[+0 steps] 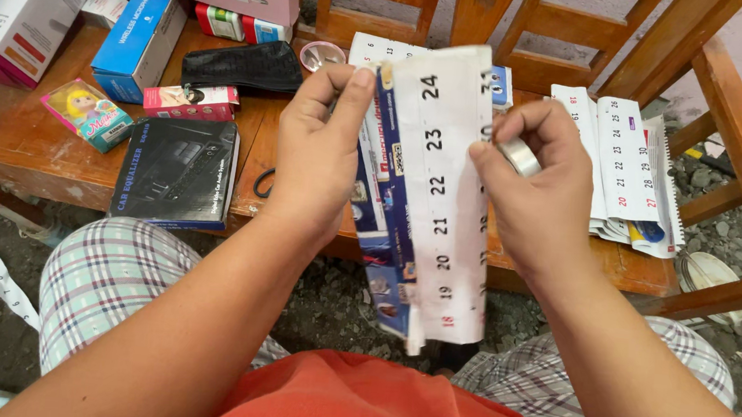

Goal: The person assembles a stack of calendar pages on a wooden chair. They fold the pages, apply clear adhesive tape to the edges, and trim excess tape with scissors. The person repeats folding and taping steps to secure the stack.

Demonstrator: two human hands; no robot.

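The calendar sheet, light and floppy, is pinched at its top by the left hand; the right hand, at 3 o'clock, also holds what is probably tape.

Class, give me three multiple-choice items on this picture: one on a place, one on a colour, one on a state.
1. Where does the black box lie?
A. on the wooden bench
B. on the gravel
C. on the person's lap

2. What colour is the shirt?
A. green
B. orange-red
C. white

3. How is the folded calendar sheet held?
A. by both hands
B. by one hand
C. lying untouched

Answers: 1 A, it rests on the bench top; 2 B, orange-red cloth shows below; 3 A, left hand and right hand both grip it.
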